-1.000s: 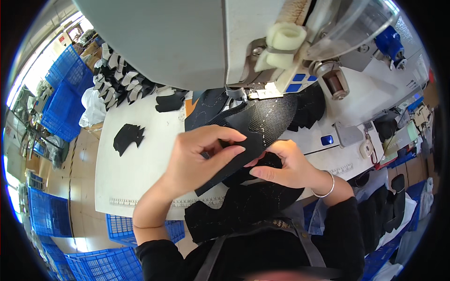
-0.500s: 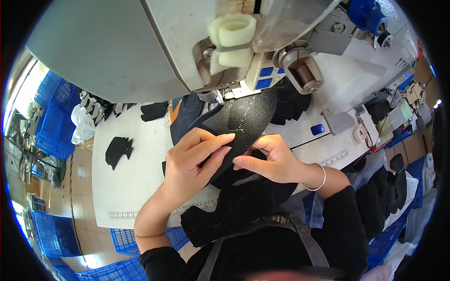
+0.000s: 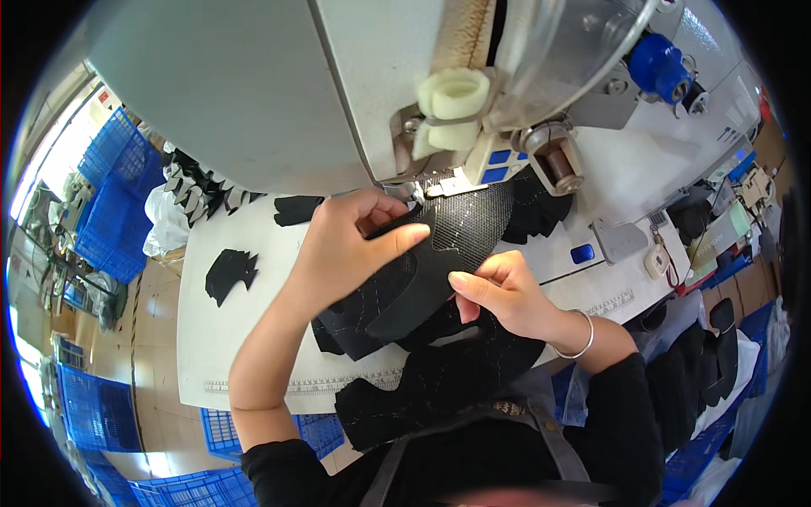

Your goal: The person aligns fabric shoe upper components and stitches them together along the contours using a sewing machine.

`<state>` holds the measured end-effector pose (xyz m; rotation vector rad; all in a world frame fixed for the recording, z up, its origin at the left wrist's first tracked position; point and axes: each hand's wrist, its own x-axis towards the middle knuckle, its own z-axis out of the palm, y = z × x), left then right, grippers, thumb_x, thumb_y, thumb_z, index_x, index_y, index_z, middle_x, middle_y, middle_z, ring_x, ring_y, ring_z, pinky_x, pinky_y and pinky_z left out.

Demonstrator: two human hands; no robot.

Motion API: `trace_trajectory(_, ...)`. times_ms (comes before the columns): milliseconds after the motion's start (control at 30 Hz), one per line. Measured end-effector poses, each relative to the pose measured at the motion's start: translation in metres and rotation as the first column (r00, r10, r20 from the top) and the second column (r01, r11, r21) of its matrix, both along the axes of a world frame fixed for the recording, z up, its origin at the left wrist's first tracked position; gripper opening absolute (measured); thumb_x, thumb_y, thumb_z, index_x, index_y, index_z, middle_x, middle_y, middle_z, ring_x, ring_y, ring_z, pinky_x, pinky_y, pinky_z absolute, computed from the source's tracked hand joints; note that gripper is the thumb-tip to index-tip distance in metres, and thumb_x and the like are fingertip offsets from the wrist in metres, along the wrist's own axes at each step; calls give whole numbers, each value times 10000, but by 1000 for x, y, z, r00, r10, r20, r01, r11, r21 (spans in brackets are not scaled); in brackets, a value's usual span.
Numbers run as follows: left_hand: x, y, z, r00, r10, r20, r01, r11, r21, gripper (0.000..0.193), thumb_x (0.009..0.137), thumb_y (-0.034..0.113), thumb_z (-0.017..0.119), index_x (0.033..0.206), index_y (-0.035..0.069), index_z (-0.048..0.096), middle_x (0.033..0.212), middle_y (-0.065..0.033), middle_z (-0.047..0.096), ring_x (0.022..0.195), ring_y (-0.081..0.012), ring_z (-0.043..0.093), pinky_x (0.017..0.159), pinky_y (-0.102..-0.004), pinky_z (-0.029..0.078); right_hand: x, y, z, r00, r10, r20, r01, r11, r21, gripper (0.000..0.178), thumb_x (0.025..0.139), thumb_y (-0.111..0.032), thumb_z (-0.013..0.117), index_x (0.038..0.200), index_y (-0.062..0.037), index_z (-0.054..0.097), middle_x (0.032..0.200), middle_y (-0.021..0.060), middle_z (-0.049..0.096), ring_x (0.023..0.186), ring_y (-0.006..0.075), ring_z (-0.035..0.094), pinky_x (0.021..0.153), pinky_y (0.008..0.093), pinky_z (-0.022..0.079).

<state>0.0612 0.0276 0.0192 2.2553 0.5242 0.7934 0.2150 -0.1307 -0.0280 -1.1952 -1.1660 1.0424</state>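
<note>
My right hand [image 3: 507, 294] pinches the lower right edge of a smooth black fabric piece [image 3: 418, 291] between thumb and fingers. The piece has a curved outline and lies over a dark woven mesh piece [image 3: 473, 221] with pale stitch lines. My left hand [image 3: 342, 241] is at the upper left of these pieces, its thumb stretched over the black piece and its fingers curled on the fabric close to the needle area. The mesh runs under the presser part [image 3: 448, 186] of a sewing machine [image 3: 228, 84]. Its needle is hard to make out.
A stitched black fabric piece [image 3: 431, 384] hangs over the table's near edge. Black cut pieces [image 3: 228, 275] lie on the white table [image 3: 253, 338] at left. A thread spool [image 3: 557, 165] sits on the machine. Blue crates [image 3: 97, 410] stand on the floor.
My left hand has moved up and away from my right, toward the needle area. The black piece now lies more spread out across the mesh. The whole view has shifted slightly.
</note>
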Motion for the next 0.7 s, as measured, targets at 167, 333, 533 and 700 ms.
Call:
trace_trajectory(167, 6, 28, 6, 924, -269, -271, 179, 933, -314, 321, 858, 306, 690, 813, -12, 683, 594, 41, 509, 573, -31, 427, 510, -267, 355, -9, -3, 8, 992, 92, -91, -96, 995, -41, 413, 972, -253, 585, 655, 3, 643, 626, 37, 636, 590, 66, 589, 554, 209, 464)
trace_trajectory(333, 12, 30, 25, 853, -300, -427, 93, 892, -442, 322, 872, 315, 655, 801, 2, 683, 667, 53, 563, 617, -31, 463, 578, -241, 394, -15, 3, 12, 981, 132, -144, -139, 990, -38, 415, 984, -246, 570, 676, 20, 655, 648, 35, 644, 625, 61, 595, 603, 210, 487)
trace_trajectory(533, 11, 28, 14, 928, -288, -235, 81, 774, -628, 235, 876, 271, 667, 896, 38, 688, 764, 38, 623, 662, -22, 508, 604, -197, 408, -2, 10, 7, 984, 143, -107, -139, 989, 43, 396, 977, -235, 576, 684, 19, 660, 650, 51, 647, 636, 85, 606, 641, 238, 499)
trace_trajectory(700, 12, 22, -4, 967, -245, -72, 127, 706, -697, 232, 882, 279, 672, 915, 49, 685, 794, 30, 635, 682, -14, 518, 613, -193, 413, 13, 11, 11, 991, 117, -61, -117, 993, -6, 354, 956, -214, 599, 692, 17, 649, 645, 80, 645, 637, 119, 625, 638, 257, 502)
